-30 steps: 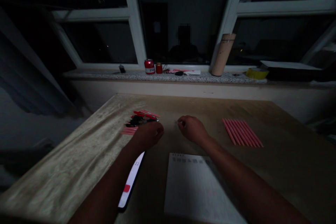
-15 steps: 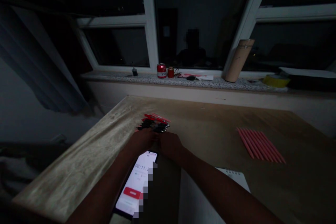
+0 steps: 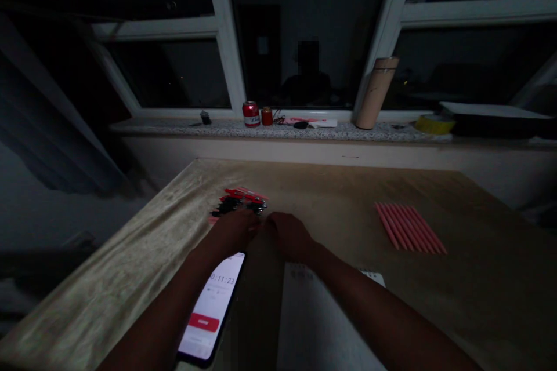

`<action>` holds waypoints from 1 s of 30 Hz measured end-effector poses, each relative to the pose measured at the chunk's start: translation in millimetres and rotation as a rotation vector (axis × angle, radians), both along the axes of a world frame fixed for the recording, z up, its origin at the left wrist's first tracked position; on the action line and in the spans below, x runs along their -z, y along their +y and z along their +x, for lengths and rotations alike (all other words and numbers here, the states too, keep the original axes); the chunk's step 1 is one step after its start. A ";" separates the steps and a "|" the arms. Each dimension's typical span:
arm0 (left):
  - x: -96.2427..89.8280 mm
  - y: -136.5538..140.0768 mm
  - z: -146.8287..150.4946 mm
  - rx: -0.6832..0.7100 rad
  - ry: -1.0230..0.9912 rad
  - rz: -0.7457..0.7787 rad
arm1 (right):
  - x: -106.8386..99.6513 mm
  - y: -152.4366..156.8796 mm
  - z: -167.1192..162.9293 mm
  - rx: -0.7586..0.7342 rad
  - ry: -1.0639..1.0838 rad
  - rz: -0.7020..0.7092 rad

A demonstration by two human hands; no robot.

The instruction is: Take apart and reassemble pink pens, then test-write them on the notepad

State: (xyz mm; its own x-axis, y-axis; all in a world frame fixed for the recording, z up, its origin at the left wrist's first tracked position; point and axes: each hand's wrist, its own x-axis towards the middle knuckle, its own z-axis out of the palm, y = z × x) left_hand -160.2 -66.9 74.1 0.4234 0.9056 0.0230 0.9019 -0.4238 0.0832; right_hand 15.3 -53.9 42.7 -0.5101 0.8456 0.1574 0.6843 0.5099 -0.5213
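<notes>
A cluster of red and black pens (image 3: 241, 202) lies on the cloth-covered table, several of them with metal tips. My left hand (image 3: 237, 228) is at the near side of this cluster, its fingers curled and partly hidden in the dark. A short gap to the right, my right hand (image 3: 287, 233) hovers above the top of a spiral notebook (image 3: 313, 313) with its fingers bent inward. Whatever either hand pinches is too dark to make out. Below my left hand, a phone (image 3: 211, 307) shows a running timer, partly covered by my left forearm.
A row of pink pens or pencils (image 3: 409, 227) lies side by side on the table's right (image 3: 331, 191). On the windowsill stand a red can (image 3: 251, 115), a small red jar (image 3: 267, 116), a tan cylinder (image 3: 376, 93) and a yellow tape roll (image 3: 434, 124).
My hands have drawn apart; earlier they met at the near edge of the pens. The whole view has shifted, so the table's things appear further left.
</notes>
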 end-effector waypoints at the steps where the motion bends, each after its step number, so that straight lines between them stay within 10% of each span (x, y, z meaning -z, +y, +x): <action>1: -3.4 1.6 8.6 0.004 0.008 -0.003 | -0.5 2.2 9.6 0.020 0.086 -0.010; 6: -15.4 12.2 60.1 0.078 -0.169 0.071 | -1.4 15.8 56.1 0.161 0.634 -0.141; 14: 9.7 42.7 140.1 0.184 -0.795 -0.242 | 10.2 17.5 91.0 0.315 1.474 -0.579; 22: 45.6 53.0 159.9 0.121 -0.950 -0.422 | 19.6 32.6 101.5 0.493 1.795 -0.714; 30: 63.9 54.6 150.8 0.088 -0.919 -0.562 | 26.5 39.7 116.6 0.353 1.910 -0.869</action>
